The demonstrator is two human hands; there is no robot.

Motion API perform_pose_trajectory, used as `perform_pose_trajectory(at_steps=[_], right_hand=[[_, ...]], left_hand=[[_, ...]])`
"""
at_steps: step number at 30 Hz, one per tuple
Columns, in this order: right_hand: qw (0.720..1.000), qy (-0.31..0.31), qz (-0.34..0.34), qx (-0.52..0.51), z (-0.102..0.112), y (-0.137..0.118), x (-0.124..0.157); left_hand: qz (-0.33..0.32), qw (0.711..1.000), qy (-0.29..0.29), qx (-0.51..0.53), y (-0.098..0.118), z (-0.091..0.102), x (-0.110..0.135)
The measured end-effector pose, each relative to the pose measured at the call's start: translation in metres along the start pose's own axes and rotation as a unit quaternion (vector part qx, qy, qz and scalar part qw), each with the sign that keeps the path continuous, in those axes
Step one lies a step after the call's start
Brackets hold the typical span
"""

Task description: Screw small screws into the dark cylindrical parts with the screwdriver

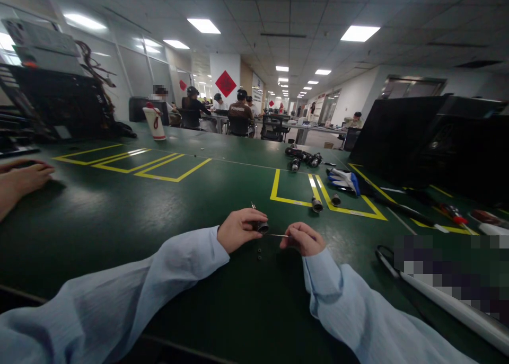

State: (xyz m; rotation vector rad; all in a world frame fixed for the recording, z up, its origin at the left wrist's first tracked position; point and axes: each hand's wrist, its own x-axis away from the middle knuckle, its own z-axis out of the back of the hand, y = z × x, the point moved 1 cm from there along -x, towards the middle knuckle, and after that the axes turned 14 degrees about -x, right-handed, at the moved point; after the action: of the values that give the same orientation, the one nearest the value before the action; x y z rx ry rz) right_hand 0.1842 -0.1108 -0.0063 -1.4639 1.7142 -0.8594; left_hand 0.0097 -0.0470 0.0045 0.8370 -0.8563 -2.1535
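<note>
My left hand (pixel 241 230) is closed around a dark, round metal part (pixel 262 227) with an open end, just above the green table. In my right hand (pixel 304 239), thumb and fingers pinch a thin metal rod (pixel 276 235) that reaches left, its far end close to my left thumb. Whether the rod touches the round part, I cannot tell. Two small ring-like pieces (pixel 260 254) lie on the table below my left hand. A thin pointed piece (pixel 253 205) shows just beyond my left fingers; whether it is held is unclear.
Two metal cylinders (pixel 317 205) stand near yellow tape, with black parts (pixel 304 157) and a blue-white glove (pixel 344 182) beyond. A screwdriver (pixel 455 214) lies right. Another person's hand (pixel 24 178) rests at left. A cup (pixel 154 121) stands at the back; black equipment flanks both sides.
</note>
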Motion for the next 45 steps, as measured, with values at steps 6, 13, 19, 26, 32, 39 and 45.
perform_pose_trajectory(at_steps=[6, 13, 19, 26, 32, 39, 45], right_hand=[[0.998, 0.045, 0.009, 0.048, 0.001, -0.004, 0.000], [0.991, 0.056, 0.033, 0.118, -0.006, -0.007, 0.008], [0.987, 0.082, 0.046, 0.132, -0.012, -0.010, 0.012], [0.977, 0.107, 0.067, 0.174, -0.010, -0.007, 0.010], [0.944, 0.133, 0.129, 0.271, -0.007, -0.005, 0.009], [0.936, 0.129, 0.149, 0.293, -0.006, -0.004, 0.007], [0.938, 0.113, 0.148, 0.293, -0.006, -0.007, 0.007]], left_hand=[[-0.172, 0.939, -0.043, -0.295, 0.008, 0.005, 0.003], [-0.209, 0.913, -0.031, -0.349, 0.010, 0.005, 0.005], [0.029, 0.998, 0.031, -0.046, -0.006, 0.009, -0.005], [0.136, 0.980, 0.040, 0.138, -0.007, 0.011, -0.008], [0.122, 0.980, 0.020, 0.153, 0.010, 0.003, 0.000], [0.063, 0.972, -0.064, 0.217, 0.034, -0.014, 0.014], [0.037, 0.975, -0.089, 0.200, 0.033, -0.025, 0.021]])
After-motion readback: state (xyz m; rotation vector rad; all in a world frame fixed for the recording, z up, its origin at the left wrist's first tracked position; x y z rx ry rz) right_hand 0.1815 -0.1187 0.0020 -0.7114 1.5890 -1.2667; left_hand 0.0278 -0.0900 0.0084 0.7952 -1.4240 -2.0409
